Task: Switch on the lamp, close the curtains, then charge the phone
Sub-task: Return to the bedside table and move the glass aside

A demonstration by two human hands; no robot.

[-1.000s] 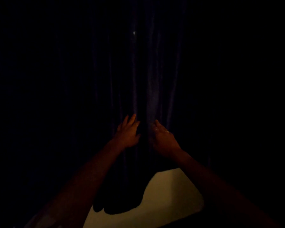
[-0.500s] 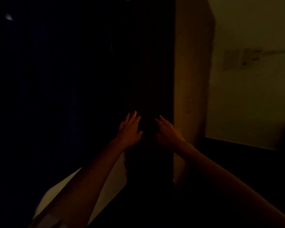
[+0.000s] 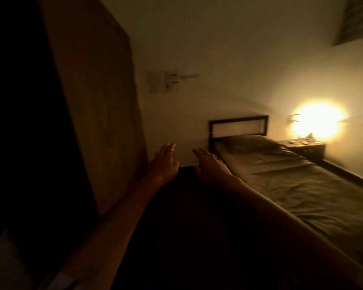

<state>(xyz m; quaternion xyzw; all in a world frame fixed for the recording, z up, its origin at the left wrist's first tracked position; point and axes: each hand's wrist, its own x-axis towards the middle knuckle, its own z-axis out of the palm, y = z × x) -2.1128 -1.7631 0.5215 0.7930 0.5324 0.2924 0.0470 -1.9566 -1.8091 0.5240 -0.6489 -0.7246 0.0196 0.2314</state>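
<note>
Head view, and it's a dim room lit warm from one corner. The lamp point(image 3: 319, 120) is glowing bright at the far right, above the bedside bench point(image 3: 304, 146), so that step reads as done. A dark mass fills the far left edge, likely the curtains point(image 3: 25, 122), too black to say whether they fully meet.

Both arms reach forward, centre frame. The left hand point(image 3: 164, 163) is up with fingers spread and relaxed, a ring showing, holding nothing. The right hand point(image 3: 210, 164) sits just beside it, fingers loosely extended, also empty. Each grip is wide, then, nothing between the fingers.

Now the phone: I can't pick it out for certain. Small pale items lie on the bedside bench under the lamp, too blurred to name, and one may be the phone or its charger. On the wall there's a pale switch panel point(image 3: 161, 82) up left of the black headboard point(image 3: 238, 127), possibly a socket.

Here's the relation that matters. The bedside bench lies ahead and well to the right of both hands, on the far side of the bed point(image 3: 291, 178), whose long axis runs away toward the headboard. The right hand is the nearer one, and my call is it leads the reach, with the person needing to move along the bed to get there.
</note>
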